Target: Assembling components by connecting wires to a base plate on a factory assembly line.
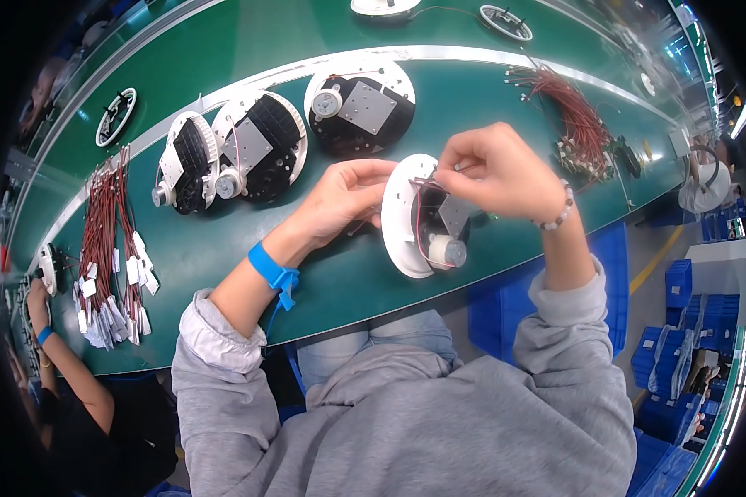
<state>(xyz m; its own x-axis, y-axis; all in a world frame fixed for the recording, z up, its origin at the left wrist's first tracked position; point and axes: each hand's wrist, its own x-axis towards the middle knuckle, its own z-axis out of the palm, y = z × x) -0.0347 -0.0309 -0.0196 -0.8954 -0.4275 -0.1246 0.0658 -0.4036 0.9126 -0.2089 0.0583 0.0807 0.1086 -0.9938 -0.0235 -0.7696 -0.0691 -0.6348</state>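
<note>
My left hand (331, 203) grips the rim of a round white-and-black motor assembly (399, 228), which stands tilted on edge above the green table. A small silver motor (446, 252) sits on its lower part, and a thin red wire (420, 219) runs up from there. At the top of the assembly my right hand (497, 170) is closed in a pinch near a small dark piece (423, 181). What its fingertips hold is hidden. Behind my left hand, similar assemblies (360, 116) lie on the table, each with a grey plate and a motor.
Bundled red wires with white tags (104, 248) hang over the table's left side. More red wires with connectors (576, 116) lie at the back right. White rings (116, 118) rest on the green belt behind. A co-worker's arm (79, 373) is at far left; blue bins (667, 356) stand right.
</note>
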